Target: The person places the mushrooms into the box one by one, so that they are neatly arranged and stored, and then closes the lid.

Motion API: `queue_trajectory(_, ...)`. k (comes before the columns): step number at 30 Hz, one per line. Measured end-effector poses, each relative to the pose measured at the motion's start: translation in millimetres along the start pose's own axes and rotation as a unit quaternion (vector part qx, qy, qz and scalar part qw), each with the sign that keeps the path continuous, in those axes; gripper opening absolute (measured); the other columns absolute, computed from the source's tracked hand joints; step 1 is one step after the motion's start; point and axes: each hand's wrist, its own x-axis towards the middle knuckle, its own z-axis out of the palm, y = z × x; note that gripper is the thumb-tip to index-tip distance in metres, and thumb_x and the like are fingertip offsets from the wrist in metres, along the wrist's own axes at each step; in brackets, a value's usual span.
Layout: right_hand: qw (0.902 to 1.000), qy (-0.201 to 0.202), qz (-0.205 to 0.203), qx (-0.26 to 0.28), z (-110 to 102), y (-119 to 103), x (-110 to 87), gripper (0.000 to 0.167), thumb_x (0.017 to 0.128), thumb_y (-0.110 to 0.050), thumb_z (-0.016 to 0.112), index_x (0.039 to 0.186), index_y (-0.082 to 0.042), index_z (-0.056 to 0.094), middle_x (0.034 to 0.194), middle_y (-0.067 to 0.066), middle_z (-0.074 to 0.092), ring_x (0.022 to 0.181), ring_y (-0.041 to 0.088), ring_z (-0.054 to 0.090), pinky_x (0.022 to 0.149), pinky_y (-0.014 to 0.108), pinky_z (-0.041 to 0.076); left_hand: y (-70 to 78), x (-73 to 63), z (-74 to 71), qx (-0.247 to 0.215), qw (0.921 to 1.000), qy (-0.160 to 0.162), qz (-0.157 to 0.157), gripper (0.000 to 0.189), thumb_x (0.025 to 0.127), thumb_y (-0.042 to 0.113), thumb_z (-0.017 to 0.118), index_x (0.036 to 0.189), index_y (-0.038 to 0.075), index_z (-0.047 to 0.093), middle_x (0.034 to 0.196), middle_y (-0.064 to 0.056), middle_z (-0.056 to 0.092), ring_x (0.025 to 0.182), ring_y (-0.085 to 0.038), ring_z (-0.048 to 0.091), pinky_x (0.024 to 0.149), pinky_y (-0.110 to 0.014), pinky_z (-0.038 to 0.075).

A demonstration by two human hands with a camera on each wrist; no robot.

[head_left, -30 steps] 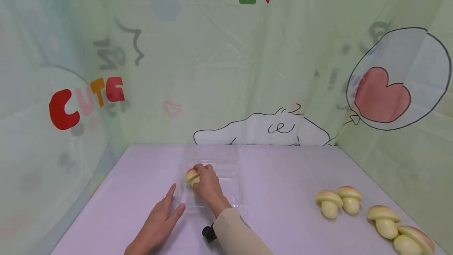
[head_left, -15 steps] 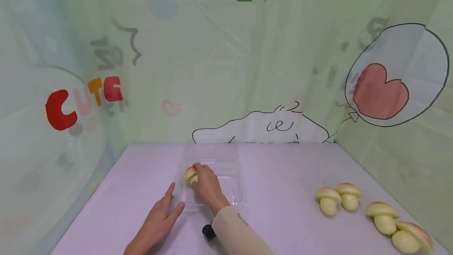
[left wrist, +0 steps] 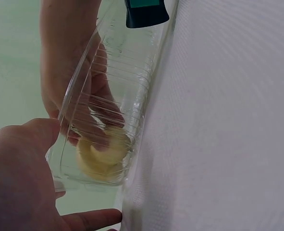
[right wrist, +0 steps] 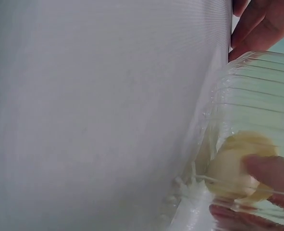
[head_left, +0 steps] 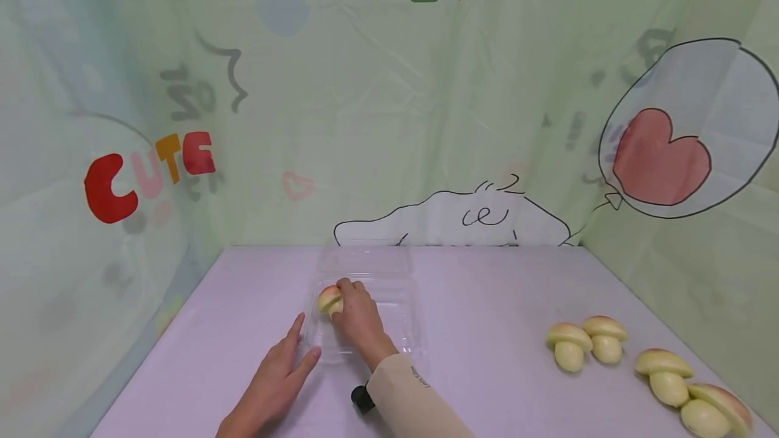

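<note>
A clear plastic container stands open on the table, its lid folded back. In its far left part is a mushroom with a pale yellow stem and a reddish-topped cap. My right hand reaches inside and holds this mushroom between thumb and fingers; the left wrist view shows the mushroom low behind the ribbed wall. My left hand is at the container's near left corner with its fingers extended. In the left wrist view its thumb touches the rim.
Several similar mushrooms lie to the right: a pair nearer the middle and another pair by the right front edge. A black device sits under the right wrist. Printed curtains enclose the table at the back and sides.
The view shifts slightly. Both hands, the container and the held mushroom stay practically where they were.
</note>
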Motion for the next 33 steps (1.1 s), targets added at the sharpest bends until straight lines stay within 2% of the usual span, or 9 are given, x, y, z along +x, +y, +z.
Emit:
queue_trajectory(10, 0.9996, -0.011, -0.001, -0.027, 3.7, 1.3, 1.1, 0.049, 0.083, -0.002, 0.082, 0.129, -0.009, 0.064, 0.115, 0.015, 0.067, 0.092, 0.031, 0.068, 0.080, 0.044, 0.057, -1.3, 0.1, -0.5, 0.002, 1.0000, -0.008, -0.003, 0.076, 0.106, 0.050, 0.053, 0.164, 0.009, 0.028, 0.145, -0.026, 0.058, 0.139, -0.046, 0.050, 0.113, -0.065, 0.039)
queue_trajectory(19, 0.9998, -0.015, 0.003, -0.011, 3.4, 1.8, 1.1, 0.053, 0.083, -0.005, 0.082, 0.133, -0.009, 0.063, 0.116, 0.017, 0.064, 0.088, 0.028, 0.066, 0.076, 0.044, 0.056, 0.2, 0.8, -1.2, 0.005, 0.9999, -0.011, -0.011, 0.076, 0.105, 0.050, 0.054, 0.164, 0.010, 0.028, 0.146, -0.025, 0.058, 0.140, -0.046, 0.049, 0.113, -0.065, 0.038)
queue_trajectory(25, 0.9998, -0.015, 0.000, -0.016, 4.6, 2.1, 0.7, 0.060, 0.083, -0.008, 0.084, 0.138, -0.008, 0.061, 0.121, 0.018, 0.064, 0.095, 0.033, 0.069, 0.083, 0.048, 0.058, -4.2, 2.1, 2.1, 0.004, 1.0000, -0.005, -0.005, 0.076, 0.105, 0.050, 0.055, 0.164, 0.010, 0.028, 0.145, -0.025, 0.059, 0.140, -0.045, 0.050, 0.113, -0.064, 0.038)
queue_trajectory(33, 0.9997, -0.018, 0.012, -0.015, 3.4, 2.1, 2.6, 0.063, 0.082, -0.011, 0.082, 0.141, -0.009, 0.059, 0.123, 0.018, 0.063, 0.095, 0.034, 0.069, 0.080, 0.049, 0.058, -6.1, 2.3, 3.2, 0.004, 1.0000, 0.001, 0.005, 0.075, 0.105, 0.051, 0.053, 0.164, 0.011, 0.028, 0.144, -0.024, 0.059, 0.139, -0.045, 0.051, 0.113, -0.064, 0.039)
